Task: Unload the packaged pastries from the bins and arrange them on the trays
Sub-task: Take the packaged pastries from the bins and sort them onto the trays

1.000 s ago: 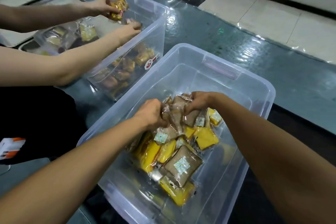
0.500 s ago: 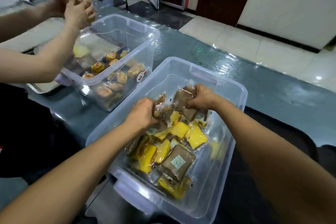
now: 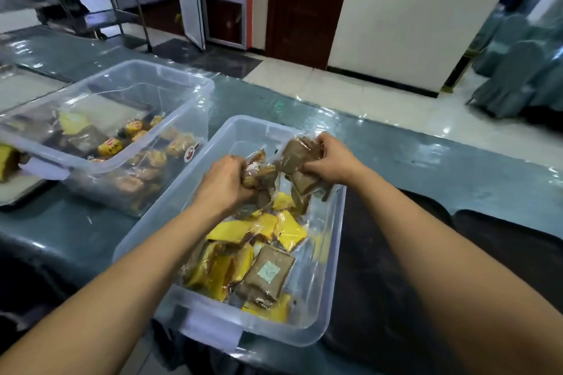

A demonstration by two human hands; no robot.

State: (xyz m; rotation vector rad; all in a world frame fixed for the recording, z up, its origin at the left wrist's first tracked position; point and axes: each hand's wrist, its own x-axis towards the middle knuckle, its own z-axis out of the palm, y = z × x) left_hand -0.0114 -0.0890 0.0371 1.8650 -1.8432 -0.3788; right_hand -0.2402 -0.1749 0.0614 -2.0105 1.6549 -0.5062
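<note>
The unloading step was in hand: the left hand (image 3: 227, 179) and right hand (image 3: 330, 163) each gripped brown packaged pastries (image 3: 300, 155) above the near bin (image 3: 323, 277). The next move would call for carrying them to a tray (image 3: 18, 192).

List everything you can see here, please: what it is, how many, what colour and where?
near bin: one, clear plastic, centre of the table
far bin: one, clear, to its left
yellow pastry packs: several, loose in the near bin
brown pastry pack: one with a pale label, low in the near bin
round pastries: many, golden, in the far bin
tray: one, metal, far left edge
table: one, grey-green, glossy
left hand: closed on brown packs
right hand: closed on brown packs
</note>
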